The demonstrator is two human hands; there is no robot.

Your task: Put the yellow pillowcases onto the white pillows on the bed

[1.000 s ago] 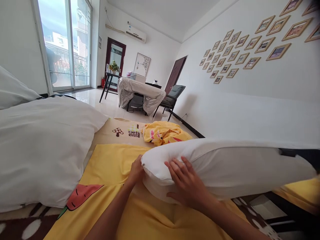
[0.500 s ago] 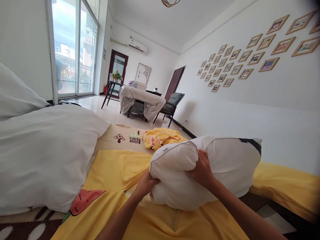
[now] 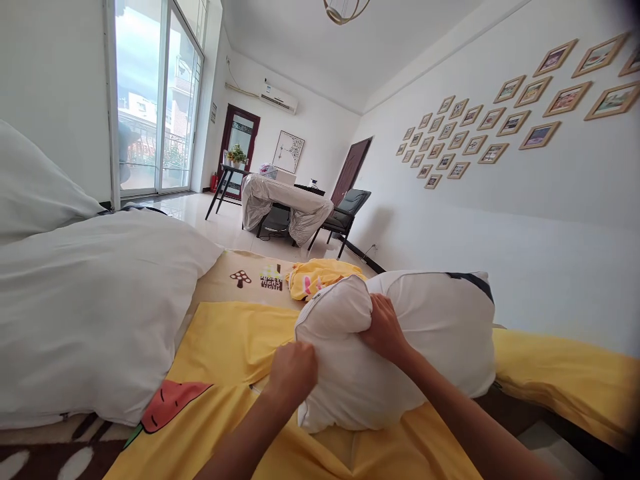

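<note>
A plump white pillow [image 3: 440,327] with a zip along its left edge and a black patch at its far right corner lies in front of me. My right hand [image 3: 386,327] is closed on a bunched fold of its upper side. At the pillow's left edge, my left hand [image 3: 294,373] is curled into a grip on the white fabric; its fingertips are hidden. Under the pillow spreads a yellow cloth [image 3: 235,333] printed with a red carrot [image 3: 173,403].
Large white pillows [image 3: 100,300] fill the left side. A crumpled yellow cloth [image 3: 323,273] lies on the beige patterned blanket [image 3: 215,287] beyond. Folded yellow fabric [image 3: 565,373] is at the right. Farther off stand a covered table [image 3: 280,193] and a dark chair [image 3: 347,213].
The pillow has shifted left and slightly toward me, with my right hand moving left on it. My left hand has turned, its knuckles now facing up at the edge.
</note>
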